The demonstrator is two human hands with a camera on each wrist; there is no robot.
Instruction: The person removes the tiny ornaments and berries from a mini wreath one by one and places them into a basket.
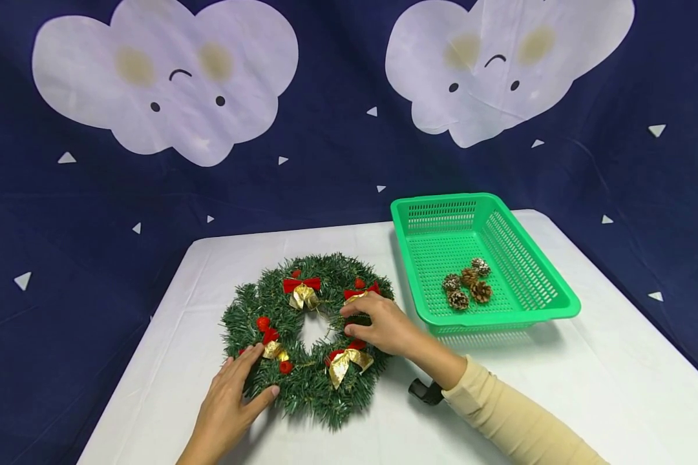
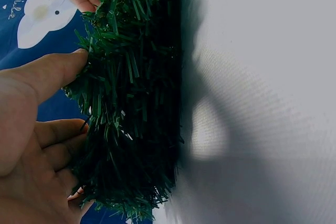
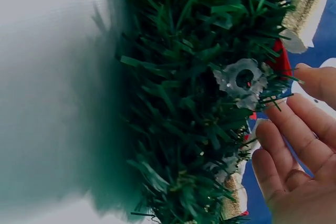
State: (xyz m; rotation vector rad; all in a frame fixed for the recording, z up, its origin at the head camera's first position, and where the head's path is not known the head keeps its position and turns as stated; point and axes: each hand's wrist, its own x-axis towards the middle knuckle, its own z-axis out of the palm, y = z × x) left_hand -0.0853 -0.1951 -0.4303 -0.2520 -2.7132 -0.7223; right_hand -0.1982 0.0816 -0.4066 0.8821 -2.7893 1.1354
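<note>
A round green tinsel wreath (image 1: 311, 400) lies on the table, dressed with red-and-gold bows (image 1: 304, 292) and small red balls (image 1: 263, 323). My left hand (image 1: 228, 394) rests on its lower left side, fingers loosely spread; in the left wrist view the thumb and fingertips touch the green strands. Over the wreath's right side reaches my right hand (image 1: 386, 325), thumb and fingers parted beside the central hole, close to a bow it partly covers. Relaxed fingers (image 3: 302, 145) show at the wreath's face in the right wrist view, near a frilly clear piece (image 3: 241, 82) among the strands.
A green plastic basket (image 1: 410, 258) stands at the right rear, with several pine cones (image 1: 480, 292) inside. A black object (image 1: 424, 391) shows below my right wrist. White cloth covers the table (image 1: 169, 361), and a dark blue cloud-print curtain (image 1: 337, 187) hangs behind it.
</note>
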